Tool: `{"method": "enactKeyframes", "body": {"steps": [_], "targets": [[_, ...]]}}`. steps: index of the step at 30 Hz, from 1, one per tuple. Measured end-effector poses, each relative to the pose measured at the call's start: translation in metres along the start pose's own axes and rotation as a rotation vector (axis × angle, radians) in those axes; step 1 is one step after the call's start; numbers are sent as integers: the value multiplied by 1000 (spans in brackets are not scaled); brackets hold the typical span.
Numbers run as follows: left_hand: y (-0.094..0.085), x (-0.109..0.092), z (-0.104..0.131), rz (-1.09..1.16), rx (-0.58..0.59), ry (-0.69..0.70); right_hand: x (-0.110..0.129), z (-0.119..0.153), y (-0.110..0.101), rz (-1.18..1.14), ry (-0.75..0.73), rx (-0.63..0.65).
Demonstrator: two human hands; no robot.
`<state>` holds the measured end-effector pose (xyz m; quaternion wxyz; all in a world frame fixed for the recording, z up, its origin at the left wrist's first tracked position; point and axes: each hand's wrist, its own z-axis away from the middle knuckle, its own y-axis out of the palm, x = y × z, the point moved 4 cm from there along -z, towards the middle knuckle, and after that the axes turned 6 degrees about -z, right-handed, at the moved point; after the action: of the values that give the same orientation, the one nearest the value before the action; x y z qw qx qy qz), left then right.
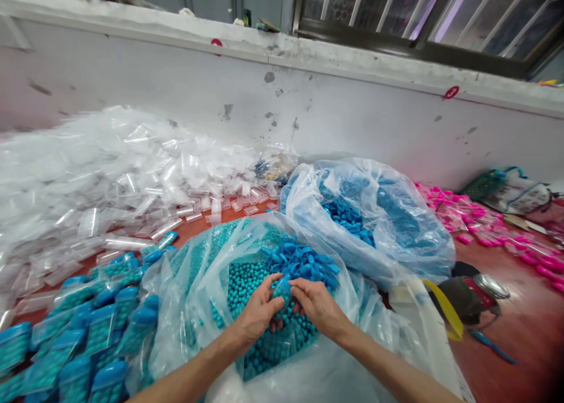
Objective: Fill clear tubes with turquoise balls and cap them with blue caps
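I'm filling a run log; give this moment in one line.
left hand: holds small container | right hand: touching it | below: teal beads, blue pieces in plastic bag | at left: filled containers

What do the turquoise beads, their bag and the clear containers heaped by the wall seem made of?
Turquoise beads: probably plastic, opaque, satin; soft highlights, material uncertain.
Bag: thin, glossy plastic film, judging by creases and translucency.
Clear containers: likely rigid, glossy plastic, given straight edges and bright glints.

Left grip [259, 307] and right grip [318, 305] hold a container [282, 290] over teal beads [247, 279].
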<state>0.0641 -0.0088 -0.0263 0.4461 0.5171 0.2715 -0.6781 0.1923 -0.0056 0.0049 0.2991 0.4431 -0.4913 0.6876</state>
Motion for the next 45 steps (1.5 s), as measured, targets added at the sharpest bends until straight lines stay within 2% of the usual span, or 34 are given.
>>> {"method": "enactKeyframes", "body": {"steps": [5, 8, 10, 12, 15, 18, 21, 25, 28, 32, 35, 41, 43, 45], "targets": [[2, 3, 5, -34, -111, -11, 11, 9, 7, 221, -238, 79], [2, 1, 8, -51, -170, -16, 12, 14, 9, 284, -304, 73], [0, -4, 10, -43, -150, -6, 12, 16, 5, 251, -314, 65], [-2, -9, 12, -29, -73, -1, 12, 14, -2, 137, -269, 61], [-5, -18, 17, -67, 20, -8, 6, 5, -13, -175, -41, 51], [-8, -26, 22, -159, -7, 4, 3, -7, -14, -453, 90, -13], [-6, -29, 26, -212, -73, 23, 10, -9, -5, -536, 48, -88], [-4, -29, 29, -174, -172, 90, 29, 8, 13, -247, -68, 14], [-2, -28, 30, -59, -178, 138, 36, 20, 25, 22, -66, 78], [-1, -31, 30, 29, -187, 217, 45, 23, 33, 260, -181, -102], [-2, -29, 30, 20, -236, 200, 50, 21, 38, 395, -282, -229], [-2, -28, 30, -66, -317, 199, 38, 19, 51, 503, -349, -303], [-2, -32, 30, -132, -321, 195, 35, 20, 54, 484, -329, -335], [-3, -39, 31, -191, -301, 189, 37, 19, 52, 431, -293, -301]]}}
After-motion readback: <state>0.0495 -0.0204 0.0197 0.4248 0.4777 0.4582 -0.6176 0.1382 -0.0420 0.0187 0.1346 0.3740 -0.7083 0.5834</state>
